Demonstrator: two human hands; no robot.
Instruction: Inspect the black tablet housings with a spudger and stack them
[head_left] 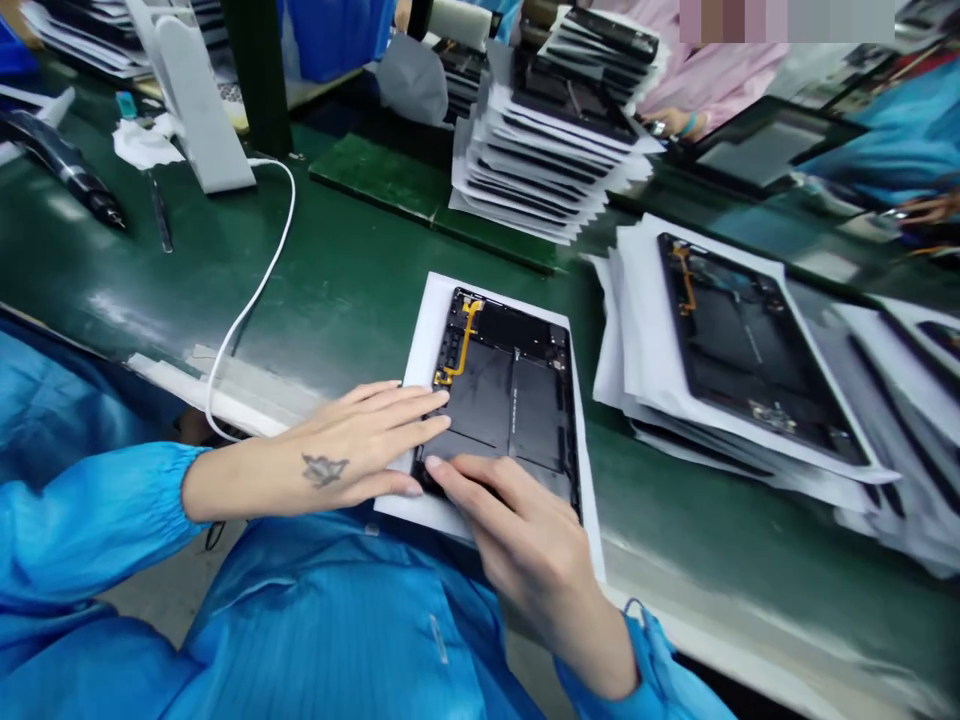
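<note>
Blue smock (337, 630), nearest. Left hand (360, 450): fingers extended, nothing grasped, laid over the left edge of a tablet housing (487, 400), set on white paper (421, 325) on the worktop (352, 290); orange flex cable (466, 345) apparently fitted, interior uncovered. Right hand (532, 530): fingers curled at near-left corner; hold cannot be told.

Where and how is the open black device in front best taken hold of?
The device is likely best gripped by both long rims, from left and right: it lies flat, and gripping there avoids the exposed orange cable.
</note>
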